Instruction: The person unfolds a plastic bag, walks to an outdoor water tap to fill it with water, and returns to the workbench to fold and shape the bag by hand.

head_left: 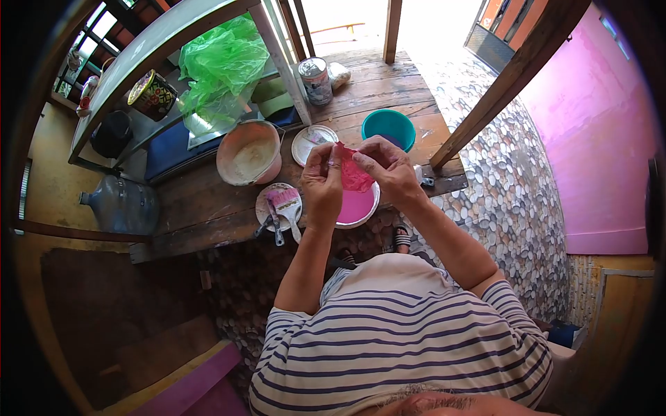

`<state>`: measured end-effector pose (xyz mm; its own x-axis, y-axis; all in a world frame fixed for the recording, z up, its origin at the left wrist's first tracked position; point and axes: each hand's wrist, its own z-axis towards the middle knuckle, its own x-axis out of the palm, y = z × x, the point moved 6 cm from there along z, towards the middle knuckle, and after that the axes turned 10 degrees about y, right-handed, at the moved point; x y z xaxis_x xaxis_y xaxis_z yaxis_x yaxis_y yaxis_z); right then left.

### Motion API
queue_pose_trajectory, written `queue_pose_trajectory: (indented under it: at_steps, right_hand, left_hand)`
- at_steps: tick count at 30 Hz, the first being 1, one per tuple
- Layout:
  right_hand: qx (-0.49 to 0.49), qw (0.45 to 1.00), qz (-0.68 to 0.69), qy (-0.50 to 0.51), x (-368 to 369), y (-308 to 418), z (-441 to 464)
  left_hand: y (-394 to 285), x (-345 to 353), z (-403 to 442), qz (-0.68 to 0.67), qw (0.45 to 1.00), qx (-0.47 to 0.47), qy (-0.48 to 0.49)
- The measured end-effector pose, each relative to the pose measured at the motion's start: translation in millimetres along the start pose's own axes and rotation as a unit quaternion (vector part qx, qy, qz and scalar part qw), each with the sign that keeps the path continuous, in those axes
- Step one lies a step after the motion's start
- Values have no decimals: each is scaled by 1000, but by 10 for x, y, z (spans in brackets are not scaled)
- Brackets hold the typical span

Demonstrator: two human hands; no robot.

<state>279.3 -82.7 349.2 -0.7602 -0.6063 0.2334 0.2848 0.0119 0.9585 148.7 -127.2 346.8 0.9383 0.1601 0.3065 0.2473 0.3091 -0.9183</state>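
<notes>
gripping pink sheet [357,179] by upper edge with left hand [323,177] and right hand [388,170] | likely light, limp, easily torn — best pinched gently along edges

At nine o'clock is a blue-tinted clear plastic water jug [123,204]; at ten, a round black tub with a yellow rim and coloured pattern [151,96]. A crumpled, translucent green plastic bag [223,59] lies toward eleven. Near twelve, a paint-spattered cylindrical metal tin [316,84] touches or nearly touches a whitish bundle [339,75]. A smooth pink wall [590,139] rises at two, beyond a pebble-patterned grey floor [496,208].
</notes>
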Motion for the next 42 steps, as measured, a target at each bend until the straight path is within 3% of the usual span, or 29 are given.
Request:
queue_pose_trajectory:
  at_steps: [17,20,22,23,25,26,29,34,36,42]
  right_hand:
    - [-87,996,2,-36,-7,147,-144]
    - [-144,987,-48,-44,-62,277,-109]
    - [-185,961,-203,43,-20,399,-101]
    - [-186,960,-203,42,-14,412,-109]
    - [-107,992,-10,62,-17,310,-93]
    - [-107,992,-10,63,-36,260,-78]
    - [13,982,179,61,-63,-15,11]
    - [60,974,191,107,-25,-71,71]
    - [70,968,208,119,1,-107,100]
    - [87,980,152,94,43,-77,158]
  left_hand:
    - [-36,-60,149,-73,996,-2,-56]
    - [-119,-12,186,-72,997,-5,-8]
    - [-158,-11,204,-62,997,-11,35]
    - [-156,-18,218,-72,996,-13,54]
    - [-149,-29,242,-82,994,-14,74]
    - [-162,-20,258,-76,993,-2,91]
    - [-196,-9,299,-48,992,14,118]
    - [-255,13,310,-5,993,14,118]
    - [-221,-1,296,-27,996,-36,76]
    - [-102,-86,318,-89,995,-34,31]
